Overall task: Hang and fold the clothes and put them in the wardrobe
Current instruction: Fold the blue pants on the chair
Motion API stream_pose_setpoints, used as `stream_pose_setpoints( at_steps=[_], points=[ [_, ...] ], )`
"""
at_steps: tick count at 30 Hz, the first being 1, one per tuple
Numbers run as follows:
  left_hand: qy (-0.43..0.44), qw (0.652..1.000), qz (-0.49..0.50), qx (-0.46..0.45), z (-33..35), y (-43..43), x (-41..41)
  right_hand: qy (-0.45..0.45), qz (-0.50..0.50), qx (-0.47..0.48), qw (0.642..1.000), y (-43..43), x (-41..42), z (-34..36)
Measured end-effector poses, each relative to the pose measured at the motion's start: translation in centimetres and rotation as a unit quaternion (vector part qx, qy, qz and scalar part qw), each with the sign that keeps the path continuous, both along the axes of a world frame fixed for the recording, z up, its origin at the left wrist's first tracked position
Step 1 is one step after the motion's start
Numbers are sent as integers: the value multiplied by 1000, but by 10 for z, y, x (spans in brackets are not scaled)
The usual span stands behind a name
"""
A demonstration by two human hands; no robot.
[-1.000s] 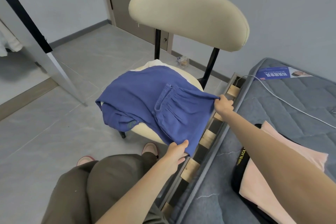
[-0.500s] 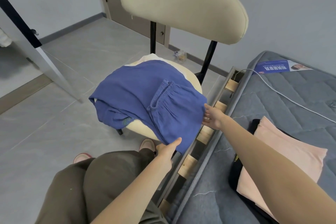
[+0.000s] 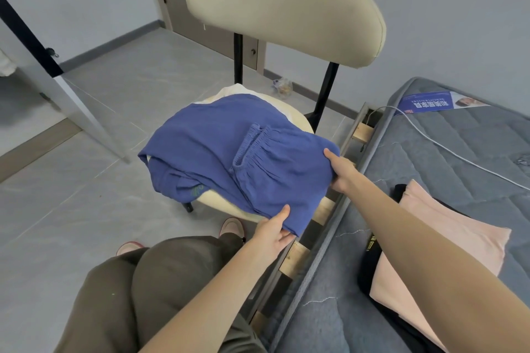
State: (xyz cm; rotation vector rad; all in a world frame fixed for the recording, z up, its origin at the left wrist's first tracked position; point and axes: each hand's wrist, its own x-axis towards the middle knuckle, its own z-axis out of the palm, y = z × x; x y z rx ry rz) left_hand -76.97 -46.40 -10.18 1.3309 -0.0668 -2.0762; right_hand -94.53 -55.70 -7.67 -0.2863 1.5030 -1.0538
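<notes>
Both hands grip the near edge of a folded blue garment (image 3: pixel 229 157), each clamped on the cloth. The left hand (image 3: pixel 272 231) pinches the nearest corner, thumb on top and fingers beneath. The right hand (image 3: pixel 341 170) holds the right-hand corner in the same way, thumb lying over the fabric. The two hands are set apart along that edge. The blue garment lies on the round cream seat of a chair (image 3: pixel 284 8), its gathered elastic waistband uppermost, and its near part overhangs the seat where the hands hold it. A pale cloth (image 3: pixel 232 92) shows from under the garment at the back of the seat. The chair has a padded cream backrest on two black posts. Below the hands are the person's knees in olive trousers (image 3: pixel 149 289) and two pink slippers (image 3: pixel 232 226) on the grey tiled floor. To the right lies a grey quilted mattress (image 3: pixel 459 152) on a slatted bed frame; on it rest a folded pink garment (image 3: pixel 447 241) over a black one, a white cable (image 3: pixel 447 149) and a blue label (image 3: pixel 424 102).
</notes>
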Motion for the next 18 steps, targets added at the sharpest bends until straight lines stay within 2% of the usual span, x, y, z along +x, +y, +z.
stream_pose_setpoints(
  at_steps=[3,9,13,18],
  points=[
    [17,1000,7,-15,15,7,-10,46,-11,-46,998,3,-9,15],
    [49,995,32,-77,46,20,-32,76,-28,-92,993,23,-30,49],
    [88,994,13,-60,69,38,-48,104,-39,-99,989,44,-49,64],
    [75,996,-20,-46,92,65,-67,130,-66,-108,983,71,-76,72]
  ],
)
